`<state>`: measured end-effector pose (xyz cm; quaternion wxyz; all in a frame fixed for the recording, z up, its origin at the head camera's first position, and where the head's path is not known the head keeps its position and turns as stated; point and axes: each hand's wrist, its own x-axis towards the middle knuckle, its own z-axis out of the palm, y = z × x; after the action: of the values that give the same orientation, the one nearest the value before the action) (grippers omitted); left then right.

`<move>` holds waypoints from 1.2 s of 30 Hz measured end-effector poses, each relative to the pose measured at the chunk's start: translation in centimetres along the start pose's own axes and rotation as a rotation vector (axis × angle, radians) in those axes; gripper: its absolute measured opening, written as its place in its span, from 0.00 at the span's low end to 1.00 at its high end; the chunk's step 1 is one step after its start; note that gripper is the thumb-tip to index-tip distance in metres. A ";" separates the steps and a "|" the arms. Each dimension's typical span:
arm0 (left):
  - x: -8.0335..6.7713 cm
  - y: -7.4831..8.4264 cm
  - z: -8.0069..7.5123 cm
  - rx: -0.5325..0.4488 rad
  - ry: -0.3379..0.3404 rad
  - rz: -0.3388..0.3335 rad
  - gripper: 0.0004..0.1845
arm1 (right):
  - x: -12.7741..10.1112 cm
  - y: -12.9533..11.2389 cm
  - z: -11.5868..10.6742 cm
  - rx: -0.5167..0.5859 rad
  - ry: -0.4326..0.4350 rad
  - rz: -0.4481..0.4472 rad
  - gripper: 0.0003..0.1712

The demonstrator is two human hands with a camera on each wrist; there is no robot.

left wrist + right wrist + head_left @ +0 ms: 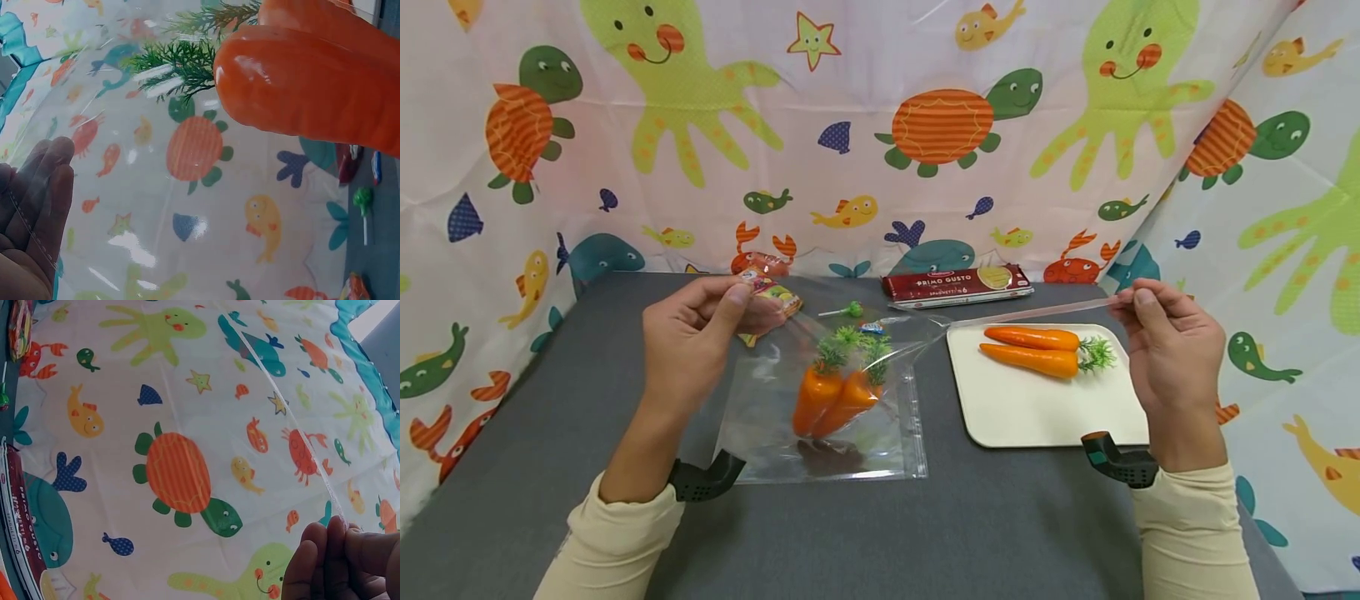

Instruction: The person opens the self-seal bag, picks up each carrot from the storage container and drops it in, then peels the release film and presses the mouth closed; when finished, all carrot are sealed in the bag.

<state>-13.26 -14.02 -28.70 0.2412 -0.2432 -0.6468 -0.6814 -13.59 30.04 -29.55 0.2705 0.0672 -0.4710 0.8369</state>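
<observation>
**Stretching the bag mouth with two carrots inside**

I have the clear zip bag lifted at its mouth, its lower part lying on the grey table. My left hand pinches the near end of the opening between thumb and curled fingers. My right hand pinches the far end of the zip strip, pulled out taut over the white tray. Both hands are closed around thin plastic and nothing else. Two toy carrots sit inside the bag, green tops pointing up toward the opening; the left wrist view shows them pressed close against the film.

To do this well, I judge the strip should stay straight and level between my two pinches, with no twist, so the two sides of the seal line up. The leafy tops look close to the mouth and could catch in the seal, so I would keep them below the strip.

Two more carrots lie side by side on the tray, just under the stretched strip. Behind the bag are a small snack packet, a green lollipop and a box of spaghetti by the patterned cloth. None of these is touching the bag as far as I can tell.
</observation>
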 end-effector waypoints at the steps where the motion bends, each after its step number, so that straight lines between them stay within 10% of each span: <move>1: 0.0 0.0 0.0 -0.001 0.001 0.000 0.08 | 0.0 0.0 -0.1 0.008 -0.001 0.007 0.18; 23: 0.3 0.0 0.7 0.045 0.056 0.092 0.08 | 0.7 1.8 -3.0 0.148 0.025 0.193 0.17; 30: 0.5 0.5 1.4 0.213 0.078 0.048 0.08 | 0.0 2.9 -3.8 -0.027 -0.050 0.294 0.15; 36: 0.5 0.1 1.5 0.153 0.048 0.036 0.07 | -0.7 4.1 -4.0 -0.201 -0.099 0.367 0.14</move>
<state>-13.49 -12.57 -28.25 0.2868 -0.2194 -0.6865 -0.6311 -14.53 31.34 -35.11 0.0953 -0.0061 -0.5691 0.8167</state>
